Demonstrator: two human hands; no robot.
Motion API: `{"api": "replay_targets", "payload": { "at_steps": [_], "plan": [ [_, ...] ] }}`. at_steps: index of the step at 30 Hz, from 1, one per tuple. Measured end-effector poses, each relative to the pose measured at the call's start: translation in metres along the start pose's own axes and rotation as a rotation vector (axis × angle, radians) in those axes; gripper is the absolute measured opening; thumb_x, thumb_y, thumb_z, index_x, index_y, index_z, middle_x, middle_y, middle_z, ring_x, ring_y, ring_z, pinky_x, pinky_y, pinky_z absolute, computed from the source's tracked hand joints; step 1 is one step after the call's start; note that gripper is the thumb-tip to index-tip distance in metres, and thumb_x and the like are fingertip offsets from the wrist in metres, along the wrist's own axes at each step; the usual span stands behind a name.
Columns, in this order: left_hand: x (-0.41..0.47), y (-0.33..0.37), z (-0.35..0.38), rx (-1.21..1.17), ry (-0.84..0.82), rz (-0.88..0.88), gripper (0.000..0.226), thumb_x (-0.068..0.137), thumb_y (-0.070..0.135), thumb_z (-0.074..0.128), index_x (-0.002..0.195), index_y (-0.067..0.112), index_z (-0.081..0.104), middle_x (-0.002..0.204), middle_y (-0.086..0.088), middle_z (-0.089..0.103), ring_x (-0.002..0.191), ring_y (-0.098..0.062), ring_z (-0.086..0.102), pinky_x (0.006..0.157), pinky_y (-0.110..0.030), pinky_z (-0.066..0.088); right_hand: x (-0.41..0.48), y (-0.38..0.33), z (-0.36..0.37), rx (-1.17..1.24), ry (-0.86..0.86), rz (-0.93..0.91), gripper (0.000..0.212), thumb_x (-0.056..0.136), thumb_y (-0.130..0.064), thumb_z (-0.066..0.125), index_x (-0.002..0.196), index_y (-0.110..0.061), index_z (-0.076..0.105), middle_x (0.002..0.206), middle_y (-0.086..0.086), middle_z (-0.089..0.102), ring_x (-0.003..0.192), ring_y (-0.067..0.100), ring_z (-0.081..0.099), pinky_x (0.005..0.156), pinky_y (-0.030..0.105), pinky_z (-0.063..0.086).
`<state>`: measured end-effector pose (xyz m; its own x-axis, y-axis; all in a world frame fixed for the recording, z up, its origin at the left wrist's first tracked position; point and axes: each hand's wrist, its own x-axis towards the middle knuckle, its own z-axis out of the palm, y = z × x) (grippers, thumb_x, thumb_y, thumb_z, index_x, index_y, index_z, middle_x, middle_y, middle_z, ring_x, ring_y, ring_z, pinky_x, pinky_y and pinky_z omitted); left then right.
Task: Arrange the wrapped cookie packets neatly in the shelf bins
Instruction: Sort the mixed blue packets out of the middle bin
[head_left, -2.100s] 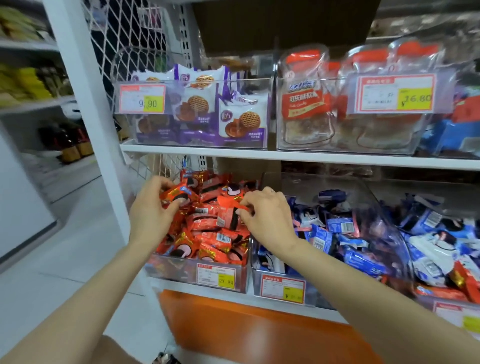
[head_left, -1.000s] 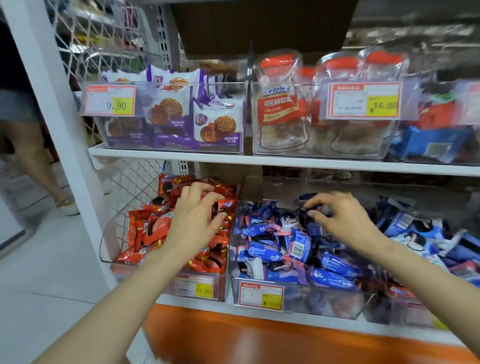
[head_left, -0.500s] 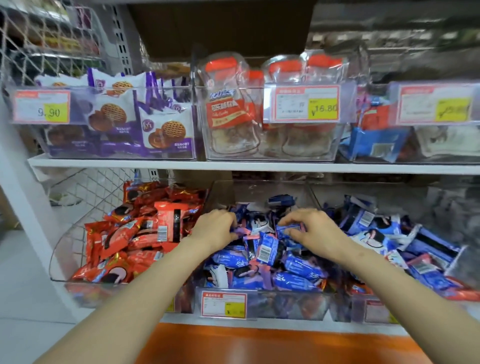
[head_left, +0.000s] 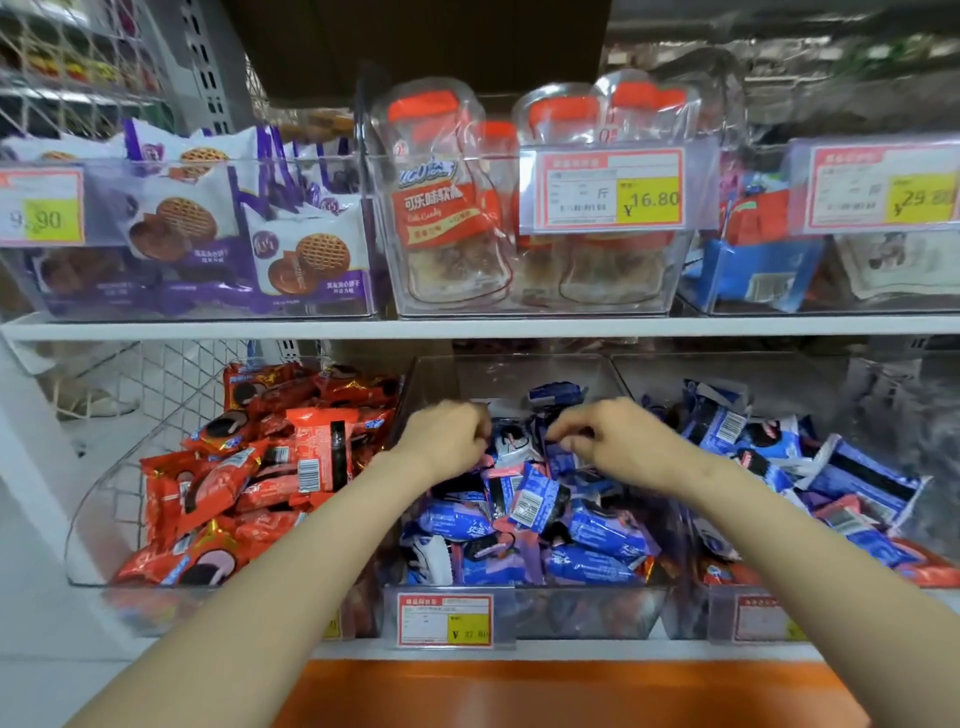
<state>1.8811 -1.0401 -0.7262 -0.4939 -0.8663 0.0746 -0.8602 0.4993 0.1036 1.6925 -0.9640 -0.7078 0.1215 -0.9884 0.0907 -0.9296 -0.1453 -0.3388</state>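
Sorting looks midway: glossy red packets lie heaped at nine o'clock. The left hand and right hand curl into crinkly blue packets in the clear middle bin at six o'clock; whether either clamps one, I cannot tell. Next, I'd judge: lift and align the slippery, pillow-shaped wrappers.

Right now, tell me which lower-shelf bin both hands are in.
The middle bin, heaped with blue packets: left hand and right hand both sit on its pile. The red-packet bin and the far-right bin have no hand in them.
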Motion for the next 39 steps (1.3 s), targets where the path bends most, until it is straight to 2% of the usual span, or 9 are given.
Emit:
{"api": "replay_targets", "payload": {
  "at_steps": [5,10,13,19,23,26,28,32,39],
  "plan": [
    [0.045,0.015,0.023,-0.149,-0.178,-0.011,0.058,0.092,0.038,0.054,0.140,0.012,0.036,0.144,-0.013,0.038,0.129,-0.029,0.040,0.102,-0.032,0.037,-0.021,0.025,-0.016,0.061,0.324,0.062,0.020,0.091,-0.017,0.057,0.102,-0.025,0.071,0.094,0.003,0.073,0.091,0.020,0.064,0.079,0.031,0.048],
    [0.067,0.012,0.037,0.006,-0.243,-0.022,0.064,0.080,0.053,0.064,0.125,0.010,0.050,0.133,-0.013,0.051,0.120,-0.029,0.049,0.096,-0.034,0.043,-0.034,0.030,-0.010,0.053,0.349,0.019,0.018,0.090,-0.013,0.059,0.101,-0.020,0.071,0.099,0.002,0.070,0.097,0.019,0.059,0.085,0.034,0.047],
    [0.065,0.012,0.035,0.019,-0.151,-0.006,0.053,0.078,0.050,0.066,0.113,0.012,0.058,0.121,-0.009,0.060,0.108,-0.027,0.056,0.086,-0.031,0.047,-0.035,0.030,-0.009,0.013,0.316,0.004,0.018,0.090,-0.013,0.058,0.102,-0.019,0.071,0.103,0.002,0.068,0.101,0.021,0.056,0.087,0.035,0.046],
    [0.030,0.010,0.009,-0.182,0.103,0.129,0.064,0.077,0.044,0.070,0.132,0.019,0.046,0.134,-0.004,0.049,0.124,-0.023,0.043,0.101,-0.036,0.037,-0.028,0.015,-0.005,0.189,0.345,0.038,0.020,0.091,-0.019,0.060,0.108,-0.018,0.069,0.094,-0.007,0.066,0.091,0.009,0.058,0.076,0.021,0.039],
    [0.001,0.027,-0.008,-0.274,0.197,0.316,0.066,0.071,0.041,0.076,0.128,0.021,0.049,0.127,0.003,0.055,0.116,-0.015,0.050,0.094,-0.032,0.042,-0.025,-0.001,0.003,0.371,0.306,0.136,0.043,0.085,-0.039,0.066,0.119,-0.013,0.062,0.091,-0.003,0.069,0.092,0.013,0.063,0.083,0.030,0.050],
    [-0.007,0.038,-0.014,-0.377,0.251,0.357,0.066,0.067,0.041,0.080,0.124,0.020,0.052,0.123,0.005,0.058,0.112,-0.013,0.054,0.092,-0.034,0.043,-0.024,-0.006,0.003,0.490,0.282,0.230,0.053,0.080,-0.041,0.070,0.122,-0.011,0.058,0.080,-0.004,0.063,0.083,0.012,0.060,0.070,0.024,0.046],
    [-0.007,0.041,-0.014,-0.427,0.232,0.362,0.068,0.066,0.041,0.081,0.124,0.020,0.052,0.124,0.005,0.058,0.114,-0.013,0.053,0.094,-0.035,0.043,-0.024,-0.004,0.002,0.529,0.287,0.259,0.045,0.079,-0.035,0.073,0.113,-0.010,0.059,0.079,0.001,0.062,0.076,0.012,0.057,0.062,0.018,0.041],
    [0.013,0.033,-0.005,-0.461,0.104,0.215,0.065,0.078,0.039,0.072,0.132,0.018,0.043,0.133,-0.001,0.052,0.121,-0.020,0.049,0.097,-0.033,0.041,-0.029,0.012,-0.010,0.465,0.366,0.321,0.036,0.080,-0.033,0.073,0.106,-0.010,0.061,0.076,-0.002,0.057,0.078,0.017,0.056,0.068,0.028,0.042],
    [0.079,0.039,0.026,-0.435,-0.024,-0.025,0.064,0.089,0.019,0.063,0.142,0.006,0.030,0.144,-0.015,0.038,0.128,-0.028,0.042,0.098,-0.028,0.036,-0.042,0.031,-0.020,0.382,0.482,0.362,0.039,0.085,-0.032,0.068,0.112,-0.006,0.062,0.074,-0.004,0.051,0.080,0.017,0.052,0.067,0.026,0.033]
  ]
}}
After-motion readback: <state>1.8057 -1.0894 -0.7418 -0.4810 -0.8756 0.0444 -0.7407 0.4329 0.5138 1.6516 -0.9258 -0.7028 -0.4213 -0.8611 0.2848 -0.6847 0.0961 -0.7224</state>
